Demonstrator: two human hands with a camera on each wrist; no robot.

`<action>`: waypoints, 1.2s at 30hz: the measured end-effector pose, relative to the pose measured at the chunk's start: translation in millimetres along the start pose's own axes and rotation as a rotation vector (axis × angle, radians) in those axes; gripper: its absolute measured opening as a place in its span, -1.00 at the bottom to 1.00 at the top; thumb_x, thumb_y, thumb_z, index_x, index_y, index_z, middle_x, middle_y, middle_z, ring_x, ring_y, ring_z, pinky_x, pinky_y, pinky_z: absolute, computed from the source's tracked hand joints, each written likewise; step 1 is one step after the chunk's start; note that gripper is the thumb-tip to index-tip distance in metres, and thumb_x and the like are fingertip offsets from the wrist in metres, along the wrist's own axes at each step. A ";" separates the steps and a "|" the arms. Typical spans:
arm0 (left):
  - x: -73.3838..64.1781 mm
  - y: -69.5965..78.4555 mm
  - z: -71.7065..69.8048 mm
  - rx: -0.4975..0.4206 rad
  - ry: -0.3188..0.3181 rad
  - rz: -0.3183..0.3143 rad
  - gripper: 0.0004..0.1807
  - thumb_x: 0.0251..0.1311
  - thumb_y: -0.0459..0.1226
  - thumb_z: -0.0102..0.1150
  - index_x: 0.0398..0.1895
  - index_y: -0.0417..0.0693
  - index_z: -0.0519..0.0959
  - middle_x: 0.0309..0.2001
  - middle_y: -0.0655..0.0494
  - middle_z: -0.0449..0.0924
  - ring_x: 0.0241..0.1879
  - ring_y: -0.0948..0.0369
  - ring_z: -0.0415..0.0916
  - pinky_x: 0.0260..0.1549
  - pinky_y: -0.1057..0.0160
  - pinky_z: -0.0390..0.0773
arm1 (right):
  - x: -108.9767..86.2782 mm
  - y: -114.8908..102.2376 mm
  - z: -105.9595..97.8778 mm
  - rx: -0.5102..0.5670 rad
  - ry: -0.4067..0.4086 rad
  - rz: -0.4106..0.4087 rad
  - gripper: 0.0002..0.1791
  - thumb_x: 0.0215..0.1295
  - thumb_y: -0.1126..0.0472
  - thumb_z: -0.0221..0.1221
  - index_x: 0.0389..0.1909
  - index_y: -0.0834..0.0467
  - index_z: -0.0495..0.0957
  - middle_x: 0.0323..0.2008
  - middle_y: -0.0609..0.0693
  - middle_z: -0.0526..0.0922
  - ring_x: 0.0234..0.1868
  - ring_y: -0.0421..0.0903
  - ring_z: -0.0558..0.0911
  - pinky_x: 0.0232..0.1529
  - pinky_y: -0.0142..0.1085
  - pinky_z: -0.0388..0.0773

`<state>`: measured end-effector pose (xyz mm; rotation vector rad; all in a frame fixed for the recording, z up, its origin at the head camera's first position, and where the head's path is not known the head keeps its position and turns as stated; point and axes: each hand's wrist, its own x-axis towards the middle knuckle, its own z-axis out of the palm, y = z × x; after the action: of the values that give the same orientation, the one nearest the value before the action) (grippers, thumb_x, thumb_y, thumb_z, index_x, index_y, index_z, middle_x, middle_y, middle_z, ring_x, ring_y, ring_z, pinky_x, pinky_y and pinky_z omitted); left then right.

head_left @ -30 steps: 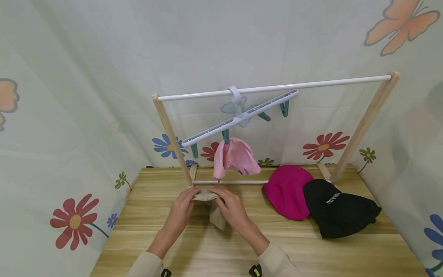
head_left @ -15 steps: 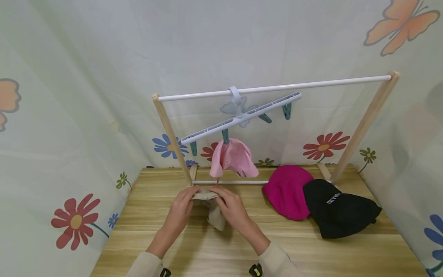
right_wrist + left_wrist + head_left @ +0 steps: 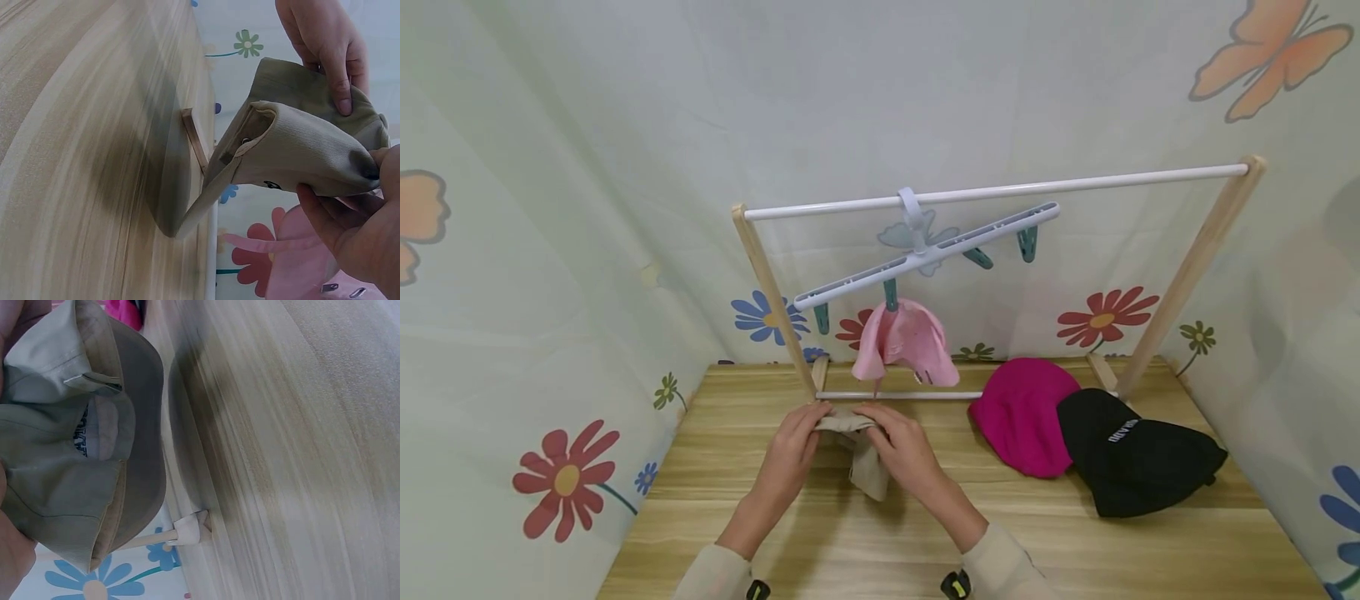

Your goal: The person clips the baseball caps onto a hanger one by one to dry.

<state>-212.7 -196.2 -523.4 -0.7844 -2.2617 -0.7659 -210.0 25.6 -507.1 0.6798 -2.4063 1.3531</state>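
Observation:
A khaki baseball cap [image 3: 847,422] is held between both hands above the wooden table, its crown folded and its brim hanging downward. My left hand [image 3: 790,437] pinches one side of the crown, thumb toward me. On the opposite side my right hand [image 3: 904,443] grips the fabric with thumb and fingers. The left wrist view shows the cap's opening, with the brim [image 3: 147,425] beyond it and dark lettering partly visible inside. In the right wrist view the folded crown [image 3: 312,147] sits between the left thumb and the right fingers.
Behind the hands stands a rack with a white rail [image 3: 1075,185]. From it hangs a white clip hanger [image 3: 955,246] with several green clips, one holding a pink cap [image 3: 910,342]. A magenta cap [image 3: 1026,417] and a black cap [image 3: 1142,467] lie at right on the table [image 3: 1037,550].
The hanger has swung slightly on the rail, its right end coming lower, and the pink cap has turned a little with it. Both hands keep hold of the khaki cap, almost still.

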 end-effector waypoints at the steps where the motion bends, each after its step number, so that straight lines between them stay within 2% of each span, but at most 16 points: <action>1: 0.4 0.4 -0.5 0.002 0.003 0.002 -0.44 0.09 -0.70 0.29 0.19 -0.25 0.58 0.14 -0.20 0.60 0.15 -0.16 0.55 0.07 -0.06 0.62 | 0.1 -0.7 -0.6 0.002 0.000 0.002 -0.66 0.47 0.31 0.18 0.17 0.00 0.66 0.17 0.01 0.67 0.19 -0.06 0.63 0.03 -0.10 0.67; 10: 3.7 3.9 -4.0 0.021 -0.007 -0.017 -0.47 0.10 -0.67 0.31 0.17 -0.22 0.59 0.13 -0.15 0.62 0.16 -0.10 0.56 0.06 -0.03 0.64 | 1.1 -3.2 -3.5 -0.011 0.006 -0.003 -0.68 0.45 0.30 0.19 0.16 0.03 0.67 0.17 0.04 0.67 0.21 -0.03 0.62 0.11 -0.05 0.63; 25: 11.9 9.8 -8.5 0.031 -0.008 -0.029 -0.51 0.18 -0.64 0.25 0.18 -0.18 0.58 0.13 -0.11 0.62 0.16 -0.07 0.54 0.06 -0.02 0.63 | 3.5 -11.9 -12.8 0.011 0.015 -0.004 -0.67 0.49 0.28 0.16 0.16 -0.05 0.66 0.16 -0.03 0.68 0.18 -0.08 0.64 0.06 -0.08 0.66; 30: 15.4 9.3 -8.7 0.044 0.009 -0.012 -0.52 0.17 -0.64 0.26 0.15 -0.18 0.59 0.11 -0.11 0.63 0.14 -0.08 0.56 0.06 -0.03 0.63 | 3.9 -12.3 -13.5 0.008 0.016 0.014 -0.67 0.49 0.27 0.16 0.17 -0.08 0.66 0.16 -0.06 0.68 0.15 -0.09 0.65 0.00 -0.10 0.67; 36: 17.8 9.6 -10.0 0.048 0.027 -0.018 -0.56 0.18 -0.64 0.24 0.11 -0.18 0.61 0.08 -0.10 0.64 0.12 -0.08 0.58 0.06 -0.03 0.62 | 4.5 -13.4 -12.1 -0.001 0.017 0.016 -0.67 0.49 0.25 0.16 0.17 -0.08 0.66 0.15 -0.06 0.69 -0.03 -0.17 0.67 -0.18 -0.24 0.64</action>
<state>-213.8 -190.9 -501.5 -0.7280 -2.2572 -0.7242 -206.4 28.9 -489.2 0.6473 -2.4036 1.3583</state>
